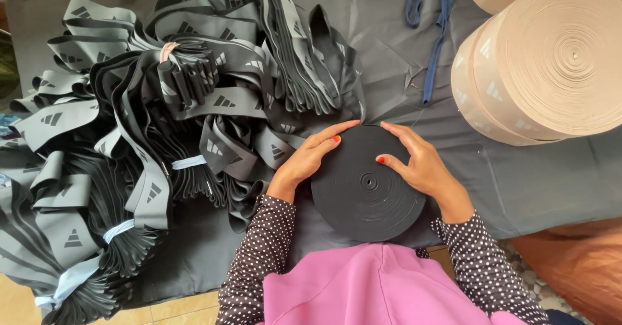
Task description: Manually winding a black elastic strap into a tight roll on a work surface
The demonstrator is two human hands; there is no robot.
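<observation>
- Low in the middle of the frame, a black roll of elastic band [366,184] lies flat, wound tight around a small core, right in front of the person.
- The left hand [310,160] rests on the roll's left edge, fingers spread and stretched over the upper rim; it cups the roll rather than gripping it.
- The right hand [421,163] lies on the roll's right side, fingers spread, thumb pressing on the top face near the core.
- Both hands are open and flat against the roll, so I judge this as steadying or settling it, with no loose end pulled free that I can see.
- The roll sits on a dark grey cloth [518,182] that covers the surface.
- Filling the left half of the frame is a heap of cut grey and black bands [129,137], several bundles tied with pale strips; its nearest folds touch the roll's upper left edge.
- At the upper right stands a large beige roll [551,66] of similar band, well apart from the hands, with a blue strap [435,46] lying near it at the top.
- As I read it, the next move calls for finding the band's free end on the rim, which I cannot make out here, while one hand keeps the roll from shifting.
</observation>
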